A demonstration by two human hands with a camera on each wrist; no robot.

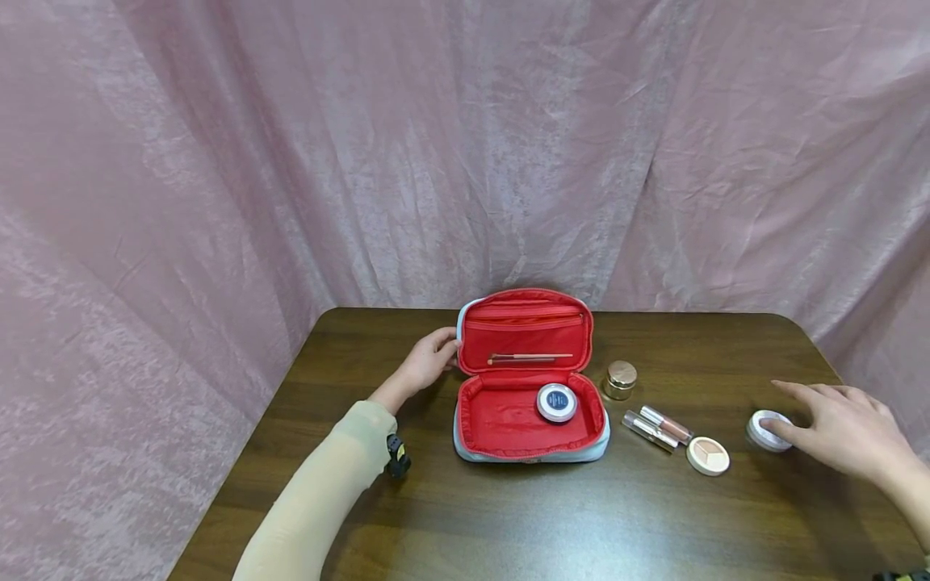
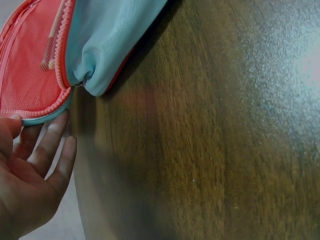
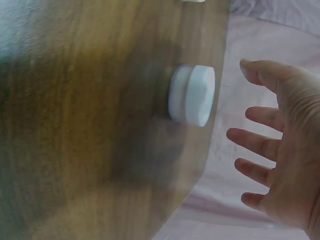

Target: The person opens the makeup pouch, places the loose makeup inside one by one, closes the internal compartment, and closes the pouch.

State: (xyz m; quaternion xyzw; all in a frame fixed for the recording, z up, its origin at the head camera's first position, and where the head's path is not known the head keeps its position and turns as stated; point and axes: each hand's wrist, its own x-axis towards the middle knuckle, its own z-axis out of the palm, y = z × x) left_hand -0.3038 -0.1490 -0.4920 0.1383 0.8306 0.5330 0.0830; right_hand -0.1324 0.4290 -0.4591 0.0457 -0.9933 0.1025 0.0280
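A light-blue makeup bag (image 1: 534, 457) with a red lining lies unzipped on the table, its lid raised. My left hand (image 1: 429, 361) holds the lid's left edge; in the left wrist view the thumb is in front of the rim and the fingers (image 2: 47, 147) behind it. Two thin brushes (image 1: 530, 357) sit in the lid's mesh pocket. Inside the bag's base lies a round compact (image 1: 557, 403) with a dark label. My right hand (image 1: 846, 428) hovers with fingers spread at a small white-lidded jar (image 3: 192, 95), apart from it in the right wrist view.
Right of the bag stand a gold-lidded jar (image 1: 620, 380), two lip gloss tubes (image 1: 657, 428) and a round three-shade palette (image 1: 708, 456). The wooden table (image 1: 465, 516) ends at the back against a pink velvet curtain (image 1: 465, 161).
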